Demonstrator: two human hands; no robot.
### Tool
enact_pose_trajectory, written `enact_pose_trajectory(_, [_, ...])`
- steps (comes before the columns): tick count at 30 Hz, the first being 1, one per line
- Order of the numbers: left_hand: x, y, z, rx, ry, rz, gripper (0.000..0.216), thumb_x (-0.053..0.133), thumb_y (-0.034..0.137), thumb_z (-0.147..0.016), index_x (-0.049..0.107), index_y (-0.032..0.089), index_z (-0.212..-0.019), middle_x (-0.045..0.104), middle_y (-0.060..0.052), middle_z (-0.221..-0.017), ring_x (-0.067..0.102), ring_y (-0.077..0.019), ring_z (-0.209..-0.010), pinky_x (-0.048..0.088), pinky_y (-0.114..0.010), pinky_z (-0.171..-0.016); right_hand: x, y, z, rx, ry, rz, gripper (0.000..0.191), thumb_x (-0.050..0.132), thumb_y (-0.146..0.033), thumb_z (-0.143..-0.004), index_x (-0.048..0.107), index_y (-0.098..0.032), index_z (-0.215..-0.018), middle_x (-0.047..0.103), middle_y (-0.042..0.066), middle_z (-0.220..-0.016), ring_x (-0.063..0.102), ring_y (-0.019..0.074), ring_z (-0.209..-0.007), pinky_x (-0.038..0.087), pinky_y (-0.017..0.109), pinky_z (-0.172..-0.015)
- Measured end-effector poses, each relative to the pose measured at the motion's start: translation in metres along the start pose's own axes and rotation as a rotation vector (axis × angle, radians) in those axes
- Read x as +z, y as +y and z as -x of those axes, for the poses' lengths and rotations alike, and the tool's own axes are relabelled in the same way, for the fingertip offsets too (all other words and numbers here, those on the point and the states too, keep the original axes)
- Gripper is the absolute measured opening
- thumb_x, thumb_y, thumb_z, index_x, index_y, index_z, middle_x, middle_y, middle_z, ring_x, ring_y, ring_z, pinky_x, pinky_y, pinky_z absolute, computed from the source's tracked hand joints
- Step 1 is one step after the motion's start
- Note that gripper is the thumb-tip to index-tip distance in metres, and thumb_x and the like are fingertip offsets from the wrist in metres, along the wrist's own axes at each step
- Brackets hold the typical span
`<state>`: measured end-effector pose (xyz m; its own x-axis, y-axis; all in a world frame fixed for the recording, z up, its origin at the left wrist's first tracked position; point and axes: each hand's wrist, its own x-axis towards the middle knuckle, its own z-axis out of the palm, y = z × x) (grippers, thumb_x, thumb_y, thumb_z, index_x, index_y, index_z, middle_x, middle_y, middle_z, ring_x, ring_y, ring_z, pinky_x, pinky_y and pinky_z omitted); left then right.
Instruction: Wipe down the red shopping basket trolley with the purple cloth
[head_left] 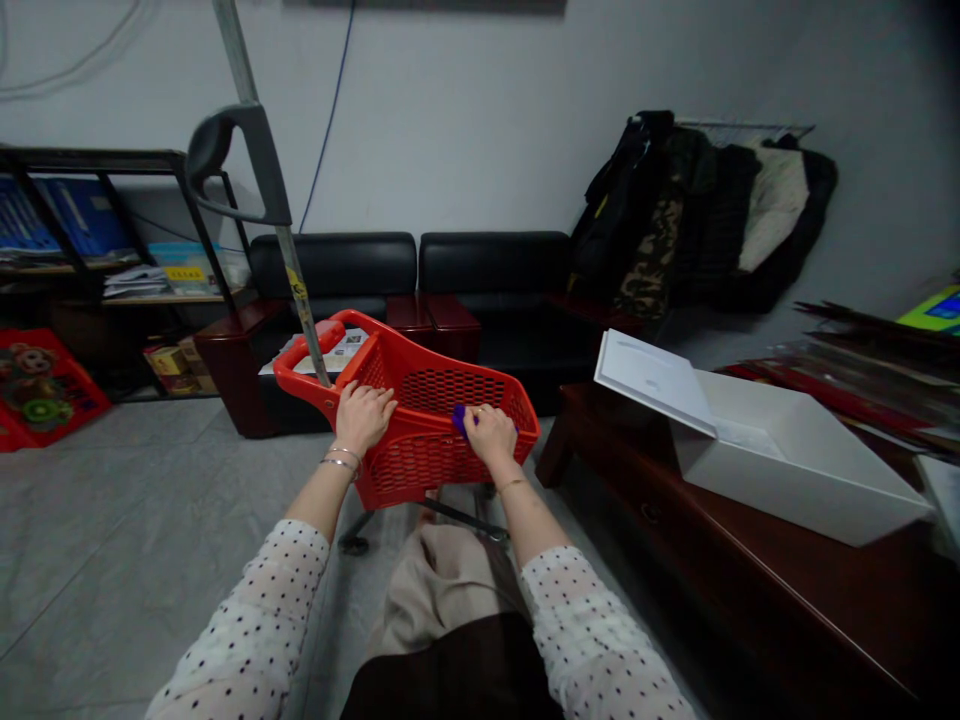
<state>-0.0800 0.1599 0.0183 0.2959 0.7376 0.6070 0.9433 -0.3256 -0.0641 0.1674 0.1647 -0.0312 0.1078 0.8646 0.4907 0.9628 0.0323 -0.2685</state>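
A small red plastic shopping cart [427, 462] with perforated basket walls stands on the floor in front of me, a grey metal pole [301, 290] rising at its handle end. My left hand [364, 412] grips the near rim close to the handle, its fingers bent over the edge. Farther right on the same rim, my right hand [491, 432] is closed on a purple cloth [460, 420], which is mostly hidden under the fingers. The cart's dark wheeled legs show below the basket.
A dark wooden table [720, 540] with an open white box [795, 460] stands close on the right. Black sofas [495, 262] line the wall behind the cart. At left are a shelf [90, 155] and a red crate [49, 390]. Coats [675, 220] hang at the right.
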Motion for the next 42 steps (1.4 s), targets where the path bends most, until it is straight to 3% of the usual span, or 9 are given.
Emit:
enact_pose_trajectory(4, [0.001,0.007,0.000,-0.017,-0.010,-0.013,0.043,0.035,0.039,-0.098,0.071,0.023,-0.114,0.075,-0.010,-0.107,0.062,-0.0259,-0.101,0.036,-0.046,-0.096,-0.004,-0.006,-0.003,0.146,0.013,0.041,0.038,0.043,-0.040,-0.098,0.076,-0.022,-0.099,0.072,0.008,-0.099,0.063,0.0194,-0.088,0.039,0.028,-0.075])
enact_pose_trajectory(11, [0.001,0.007,0.003,-0.016,-0.008,-0.031,0.045,0.033,0.040,-0.099,0.071,0.022,-0.114,0.075,-0.012,-0.104,0.063,-0.0260,-0.098,0.037,-0.045,-0.092,0.000,-0.072,0.002,-0.079,0.011,-0.075,0.039,0.040,-0.051,-0.099,0.073,-0.032,-0.109,0.072,0.004,-0.102,0.063,0.0176,-0.093,0.041,0.027,-0.079])
enact_pose_trajectory(20, [-0.015,0.013,-0.001,-0.067,-0.150,-0.064,0.049,0.035,0.043,-0.096,0.076,0.017,-0.100,0.076,-0.016,-0.094,0.066,-0.0294,-0.091,0.036,-0.046,-0.085,-0.028,0.036,0.000,0.208,-0.126,0.022,0.040,0.042,-0.044,-0.097,0.076,-0.024,-0.103,0.072,0.010,-0.105,0.066,0.0209,-0.093,0.043,0.028,-0.077])
enact_pose_trajectory(23, [-0.019,0.013,-0.004,-0.081,-0.217,-0.104,0.054,0.033,0.044,-0.095,0.078,0.015,-0.089,0.075,-0.019,-0.087,0.068,-0.0308,-0.087,0.036,-0.046,-0.082,-0.026,0.010,0.000,0.229,-0.115,0.065,0.041,0.045,-0.044,-0.095,0.077,-0.019,-0.100,0.073,0.014,-0.098,0.066,0.0245,-0.094,0.044,0.031,-0.078])
enact_pose_trajectory(27, [-0.022,0.008,-0.004,-0.092,-0.231,-0.119,0.058,0.030,0.046,-0.096,0.078,0.014,-0.091,0.075,-0.019,-0.089,0.068,-0.0300,-0.090,0.037,-0.044,-0.083,-0.015,-0.058,0.002,-0.002,-0.170,0.023,0.044,0.043,-0.048,-0.096,0.074,-0.019,-0.109,0.073,0.013,-0.100,0.065,0.0229,-0.095,0.046,0.029,-0.079])
enact_pose_trajectory(30, [-0.023,0.004,-0.005,-0.130,-0.283,-0.151,0.063,0.028,0.050,-0.096,0.078,0.012,-0.090,0.075,-0.020,-0.089,0.069,-0.0292,-0.090,0.038,-0.043,-0.086,-0.012,-0.078,0.006,-0.095,-0.205,-0.024,0.046,0.041,-0.051,-0.097,0.071,-0.022,-0.115,0.072,0.011,-0.106,0.065,0.0202,-0.097,0.046,0.026,-0.080])
enact_pose_trajectory(34, [-0.024,-0.001,-0.008,-0.155,-0.345,-0.162,0.055,0.033,0.044,-0.096,0.077,0.011,-0.090,0.075,-0.020,-0.096,0.065,-0.0328,-0.107,0.038,-0.046,-0.092,-0.020,-0.032,0.008,-0.019,-0.188,-0.058,0.044,0.036,-0.050,-0.098,0.073,-0.029,-0.107,0.072,0.004,-0.107,0.066,0.0187,-0.098,0.045,0.025,-0.081])
enact_pose_trajectory(38, [-0.014,-0.003,-0.006,-0.052,-0.214,-0.108,0.042,0.039,0.036,-0.094,0.077,0.020,-0.095,0.067,-0.011,-0.128,0.044,-0.0346,-0.135,0.022,-0.057,-0.109,-0.030,0.027,0.006,0.185,-0.221,-0.044,0.043,0.038,-0.048,-0.097,0.074,-0.028,-0.107,0.072,0.005,-0.108,0.067,0.0206,-0.097,0.046,0.026,-0.080])
enact_pose_trajectory(42, [0.000,-0.004,-0.002,-0.035,-0.145,-0.098,0.047,0.035,0.034,-0.096,0.077,0.017,-0.090,0.073,-0.013,-0.112,0.059,-0.0304,-0.118,0.031,-0.050,-0.104,-0.028,0.013,0.008,0.280,-0.122,0.067,0.044,0.040,-0.041,-0.096,0.075,-0.017,-0.104,0.072,0.015,-0.102,0.066,0.0249,-0.097,0.046,0.032,-0.083])
